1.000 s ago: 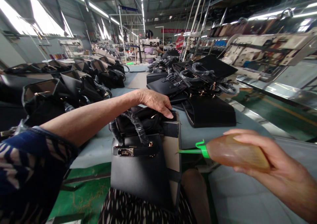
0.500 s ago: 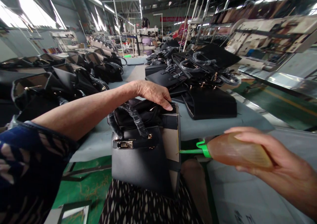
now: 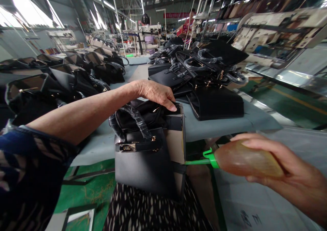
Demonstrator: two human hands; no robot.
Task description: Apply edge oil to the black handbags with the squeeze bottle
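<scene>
A black handbag (image 3: 143,166) rests against my lap and the table edge, its front with a gold clasp facing me and its plastic-wrapped handles folded up. My left hand (image 3: 159,94) grips the bag's upper right corner, thumb on top; the fingers behind are hidden. In my right hand (image 3: 278,159) lies a squeeze bottle (image 3: 247,157) of amber liquid, probably glue, tilted sideways. Its green nozzle (image 3: 198,162) points left, the tip at the edge of the bag's open beige side panel (image 3: 175,145). A thin yellowish line runs along that edge above the tip.
Black handbags (image 3: 217,101) are piled on the blue-grey table (image 3: 230,125) behind the bag. More open bags (image 3: 30,88) crowd the left. A white sack (image 3: 245,197) lies at lower right, a sewing machine (image 3: 278,36) stands at far right.
The bottle in my right hand has moved slightly down, so its nozzle tip sits lower along the panel's edge. My left hand keeps its hold; the view has shifted a little.
</scene>
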